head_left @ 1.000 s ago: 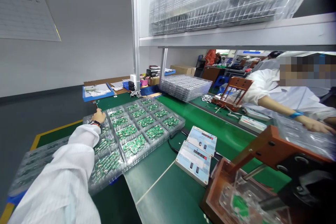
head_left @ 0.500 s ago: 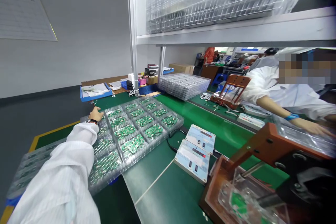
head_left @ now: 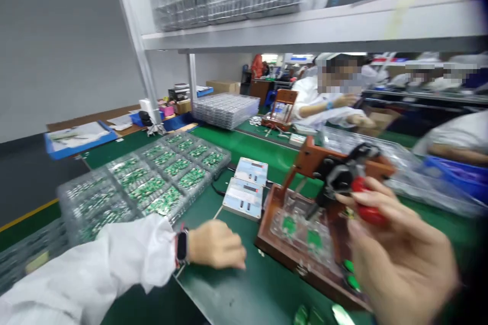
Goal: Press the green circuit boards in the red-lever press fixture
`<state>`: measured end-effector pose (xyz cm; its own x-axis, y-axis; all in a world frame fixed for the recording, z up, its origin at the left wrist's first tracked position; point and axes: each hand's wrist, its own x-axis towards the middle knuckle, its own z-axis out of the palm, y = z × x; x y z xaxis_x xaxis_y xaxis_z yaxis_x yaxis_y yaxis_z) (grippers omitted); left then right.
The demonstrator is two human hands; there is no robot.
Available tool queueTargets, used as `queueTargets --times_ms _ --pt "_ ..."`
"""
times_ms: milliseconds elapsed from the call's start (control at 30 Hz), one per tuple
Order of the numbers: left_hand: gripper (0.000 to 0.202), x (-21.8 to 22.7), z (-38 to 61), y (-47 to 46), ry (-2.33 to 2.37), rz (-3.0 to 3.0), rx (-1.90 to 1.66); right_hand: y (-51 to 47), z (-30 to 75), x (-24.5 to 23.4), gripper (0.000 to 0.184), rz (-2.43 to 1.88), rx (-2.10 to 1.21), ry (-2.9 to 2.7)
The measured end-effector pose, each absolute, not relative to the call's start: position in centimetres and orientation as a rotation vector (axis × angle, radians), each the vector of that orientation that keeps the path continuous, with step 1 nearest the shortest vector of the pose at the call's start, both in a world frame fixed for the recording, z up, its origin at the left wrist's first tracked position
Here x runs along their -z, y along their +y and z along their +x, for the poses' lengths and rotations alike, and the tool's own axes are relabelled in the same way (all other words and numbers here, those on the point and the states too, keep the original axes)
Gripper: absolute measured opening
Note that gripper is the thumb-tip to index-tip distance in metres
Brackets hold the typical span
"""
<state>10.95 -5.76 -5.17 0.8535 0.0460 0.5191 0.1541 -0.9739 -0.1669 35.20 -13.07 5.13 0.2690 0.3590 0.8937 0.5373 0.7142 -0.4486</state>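
The right hand (head_left: 406, 251), blurred and close to the viewer, was mostly closed, its fingers curled over a rounded red handle (head_left: 369, 205), thumb below. At ten o'clock from that hand, the handle joined a black metal lever clamp (head_left: 337, 175) on a reddish-brown, box-based fixture (head_left: 282, 256), which stood at nine o'clock. Inside the fixture's base, a clear plastic holder (head_left: 300, 233) carried small green boards (head_left: 314, 239). The left hand (head_left: 217, 244), also at nine o'clock from the right, was palm down with loosely bent fingers, over a dark green tabletop (head_left: 236, 294); whether it touched the surface or held anything could not be told. From the left hand, two pale blue-and-white boxes with red digital displays (head_left: 244, 198) sat at one o'clock, and a clear plastic compartment tray (head_left: 206, 183) filled with green circuit boards (head_left: 163, 200) lay at ten o'clock. Farther out, a stack of clear plastic trays (head_left: 226, 109) stood at twelve o'clock, and a co-worker in white (head_left: 305, 92) was between one and two o'clock, across the bench.
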Motion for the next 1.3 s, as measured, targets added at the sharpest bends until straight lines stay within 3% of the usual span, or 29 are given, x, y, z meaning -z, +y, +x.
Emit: queueTargets --times_ms 67,133,333,400,533,600,733,800,900,1000,1133,1300 --pt "0.031 6.8 15.7 -7.8 0.209 -2.818 0.724 -12.5 35.8 -5.0 0.046 -0.839 0.236 -1.408" --pt "0.039 7.8 19.2 -9.0 0.398 -2.817 0.706 -11.6 36.7 -4.8 0.043 -0.852 0.366 -1.535" --pt "0.045 10.3 23.0 -11.1 0.324 -2.781 0.758 -10.5 38.3 -7.1 0.034 -0.708 0.704 -1.718" --pt "0.046 10.9 23.0 -11.4 0.251 -2.758 0.824 -9.7 38.3 -10.2 0.031 -0.76 0.591 -1.603" --pt "0.048 11.2 22.8 -11.2 0.129 -2.785 0.886 -5.1 40.0 -17.0 0.044 -0.956 0.032 -1.53" --pt "0.049 11.1 22.5 -11.0 0.122 -2.839 0.89 -2.6 42.0 -18.2 0.042 -1.093 -0.135 -1.463" --pt "0.045 10.8 21.3 -11.2 0.121 -2.979 0.851 -3.0 45.3 -13.5 0.008 -1.142 0.138 -1.333" --pt "0.034 10.5 20.3 -11.4 0.064 -3.071 0.794 -6.3 45.5 -8.6 0.004 -1.1 0.321 -1.252" --pt "0.007 9.9 18.8 -11.7 -0.016 -3.243 0.73 -12.2 43.9 -1.2 0.009 -1.225 0.277 -1.28" --pt "0.029 9.5 17.5 -12.3 -0.205 -3.368 0.693 -15.5 41.8 3.7 0.011 -1.356 0.146 -1.542" --pt "0.062 9.8 16.2 -13.6 -0.62 -3.327 0.553 -15.6 40.9 5.6 0.023 -1.48 0.06 -1.804" --pt "0.055 10.8 15.3 -14.6 -0.874 -3.362 0.487 -14.5 41.1 4.8 0.028 -1.565 0.034 -1.923"
